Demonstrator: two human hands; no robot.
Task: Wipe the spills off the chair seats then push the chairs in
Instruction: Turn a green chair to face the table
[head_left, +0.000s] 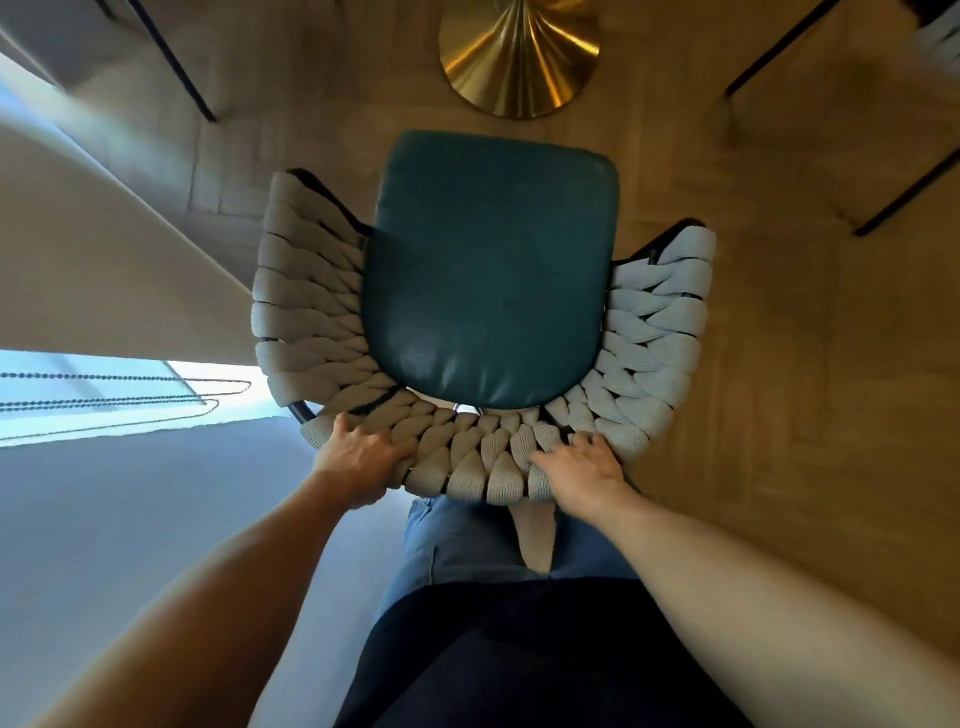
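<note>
Left hand (358, 457): grip curled over the top rail of the chair's woven backrest (467, 462), at its left end, fingers wrapped round the thick pale cords. Right hand (584, 467): grip likewise curled over the same rail, towards its right end, fingertips (576, 441) pressed among the cords. Both forearms reach in from the lower edge; the two hands lie apart, with several cord loops between them.

The backrest curves round the rear and both sides of the chair (483, 312), enclosing a teal padded seat (491, 270). The seat surface shows soft highlights near its rear edge; whether any spill lies on it cannot be told. The chair stands on a wooden floor (779, 364), its front edge facing a brass cone-shaped pedestal base (519, 57) just beyond. Thin dark legs of neighbouring chairs (904, 192) appear at the upper corners. The person's blue jeans (457, 540) stand directly behind the backrest.
</note>
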